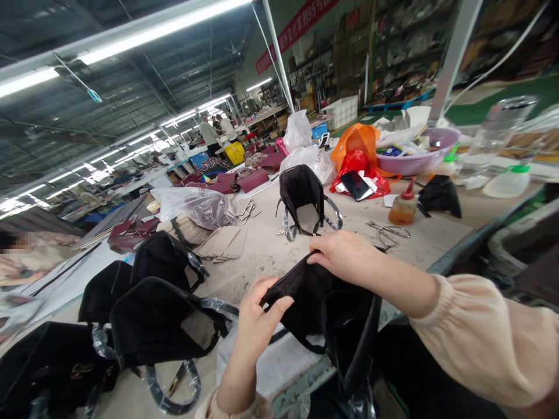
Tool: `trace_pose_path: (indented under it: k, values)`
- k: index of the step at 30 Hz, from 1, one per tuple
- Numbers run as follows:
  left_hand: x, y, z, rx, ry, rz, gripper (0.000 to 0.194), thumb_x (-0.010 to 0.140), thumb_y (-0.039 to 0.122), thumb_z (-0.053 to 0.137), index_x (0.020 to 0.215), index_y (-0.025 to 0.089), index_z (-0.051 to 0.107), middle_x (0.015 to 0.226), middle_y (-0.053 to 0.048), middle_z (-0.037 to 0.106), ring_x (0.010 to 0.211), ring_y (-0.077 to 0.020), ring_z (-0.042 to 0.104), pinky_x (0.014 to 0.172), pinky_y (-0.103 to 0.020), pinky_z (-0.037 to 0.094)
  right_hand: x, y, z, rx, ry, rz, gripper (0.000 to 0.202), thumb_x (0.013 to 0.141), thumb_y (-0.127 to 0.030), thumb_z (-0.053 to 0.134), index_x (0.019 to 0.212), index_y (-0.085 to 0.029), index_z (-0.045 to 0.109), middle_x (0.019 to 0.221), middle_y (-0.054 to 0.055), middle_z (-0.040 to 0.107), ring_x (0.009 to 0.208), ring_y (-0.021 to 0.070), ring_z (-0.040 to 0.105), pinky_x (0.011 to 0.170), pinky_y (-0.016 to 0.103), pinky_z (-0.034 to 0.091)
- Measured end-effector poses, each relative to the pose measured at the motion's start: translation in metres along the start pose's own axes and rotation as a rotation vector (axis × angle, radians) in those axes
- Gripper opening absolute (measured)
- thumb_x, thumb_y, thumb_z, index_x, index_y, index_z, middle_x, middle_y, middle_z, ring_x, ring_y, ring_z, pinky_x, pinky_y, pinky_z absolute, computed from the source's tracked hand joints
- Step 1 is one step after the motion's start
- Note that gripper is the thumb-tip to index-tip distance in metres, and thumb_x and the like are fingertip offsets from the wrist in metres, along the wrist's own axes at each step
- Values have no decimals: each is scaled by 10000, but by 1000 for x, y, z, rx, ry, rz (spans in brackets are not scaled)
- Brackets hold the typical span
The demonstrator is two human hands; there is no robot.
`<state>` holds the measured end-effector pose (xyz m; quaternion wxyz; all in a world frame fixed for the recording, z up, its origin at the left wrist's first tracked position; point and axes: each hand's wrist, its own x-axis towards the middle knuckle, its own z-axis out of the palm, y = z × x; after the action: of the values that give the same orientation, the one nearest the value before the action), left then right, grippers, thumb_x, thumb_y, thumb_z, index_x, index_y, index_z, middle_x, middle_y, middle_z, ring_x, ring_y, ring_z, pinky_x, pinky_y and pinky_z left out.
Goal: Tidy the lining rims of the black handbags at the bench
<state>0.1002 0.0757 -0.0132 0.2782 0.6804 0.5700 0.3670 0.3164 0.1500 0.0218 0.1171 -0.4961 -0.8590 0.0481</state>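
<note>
A black handbag (305, 302) lies at the table's near edge, its mouth spread and part of it hanging toward me. My left hand (257, 314) grips the left end of its upper edge, thumb on one side and fingers on the other. Further along that edge, my right hand (345, 256) pinches the black material, fingers curled over it. Beyond my hands stands another black handbag (301, 186) with plastic-wrapped handles. To the left, several more black bags sit close together, the nearest open one (148, 320) showing a pale patch inside.
Scissors (388, 233), a red-capped glue bottle (402, 208) and a phone (356, 185) lie at the right. Behind them are an orange bag (356, 145) and a purple basin (419, 157). Beige pieces (222, 243) and a clear plastic bag (192, 205) lie left of centre. People work further back.
</note>
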Motion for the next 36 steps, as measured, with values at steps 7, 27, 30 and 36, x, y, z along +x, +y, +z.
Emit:
trace_pose_path:
  k: [7, 27, 30, 36]
  values:
    - [-1, -5, 13, 69, 181, 14, 142, 813, 275, 582, 820, 176, 685, 818, -28, 637, 797, -167, 599, 738, -280, 467, 0, -4, -5, -14, -29, 19, 172, 862, -355, 534, 835, -226, 646, 819, 30, 695, 777, 192, 640, 618, 251, 408]
    - [62, 34, 19, 508, -211, 161, 282, 841, 275, 502, 605, 198, 636, 541, 15, 584, 538, -144, 531, 525, -247, 340, -4, 6, -1, 49, 8, -26, 157, 847, -352, 557, 923, -239, 635, 826, 20, 695, 795, 197, 650, 623, 252, 423]
    - [63, 31, 19, 477, -206, 113, 288, 834, 284, 504, 576, 194, 597, 540, 23, 564, 552, -139, 522, 537, -240, 334, -11, 12, -3, 90, 81, -9, 323, 807, -300, 612, 1119, -236, 561, 855, 20, 696, 812, 203, 651, 638, 255, 427]
    - [66, 33, 17, 476, -233, 36, 334, 830, 330, 482, 530, 186, 511, 526, 33, 484, 554, -127, 466, 545, -243, 297, -14, 19, -5, 34, 116, -1, 93, 838, -281, 579, 855, -193, 600, 805, 37, 687, 786, 207, 644, 646, 266, 418]
